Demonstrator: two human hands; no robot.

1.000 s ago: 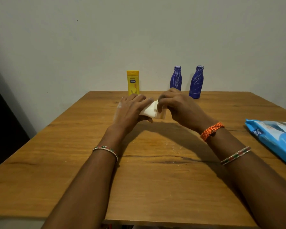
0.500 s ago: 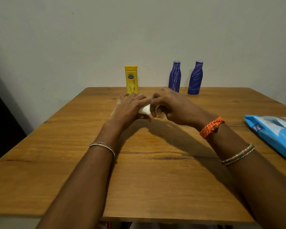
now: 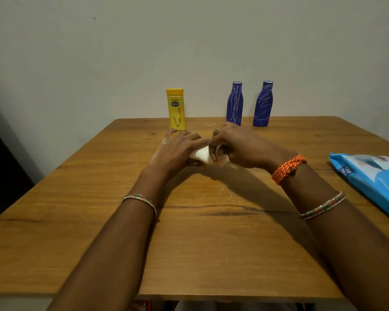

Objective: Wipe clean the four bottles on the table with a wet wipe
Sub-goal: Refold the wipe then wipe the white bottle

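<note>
At the centre of the frame, two bare hands meet above a wooden table [image 3: 211, 243] and hold a small white object between them. The left hand [image 3: 177, 151] curls over its left end, fingers bent downward, and the right hand [image 3: 240, 147] closes its fingers and thumb around a white wet wipe [image 3: 203, 154] pressed against that object. What lies under the wipe is mostly hidden; whether it is the fourth bottle cannot be told. Both hands grip firmly, with no gap between fingers and wipe.

Toward the upper middle of the frame, along the table's far edge, three bottles stand upright against a plain pale wall [image 3: 189, 46]. A yellow Vaseline lotion bottle [image 3: 176, 110] stands left of centre, just behind the left hand's fingertips. Two dark blue bottles with white scribbled lines stand to its right: the left blue bottle [image 3: 234, 103] and the right blue bottle [image 3: 263, 104], near each other but apart.

At the right edge of the frame, a blue wet wipe pack [image 3: 377, 178] lies flat on the table. An orange braided wristband [image 3: 288, 168] circles the right wrist, and beaded bangles circle both forearms.
</note>
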